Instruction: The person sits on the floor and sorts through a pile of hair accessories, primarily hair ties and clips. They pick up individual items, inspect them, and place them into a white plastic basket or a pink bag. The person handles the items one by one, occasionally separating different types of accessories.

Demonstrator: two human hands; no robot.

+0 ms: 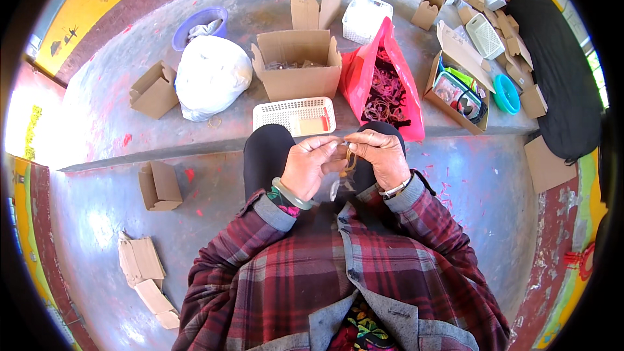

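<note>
Your left hand (311, 168) and right hand (382, 158) meet above your knees, fingers of both pinched on a thin ring-like band (350, 159); loosen either grip and it could drop to the floor (97, 208), away from the white basket (294, 116)

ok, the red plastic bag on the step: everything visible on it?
The red plastic bag is thin, glossy film, mouth gaping toward the camera, its far corner standing up in a peak. It lies on the concrete ledge, between the open cardboard box and another box of coloured items, seemingly touching the first. Inside is a tangle of dark and reddish ring-like pieces, too small to identify. Neither hand touches it.
</note>
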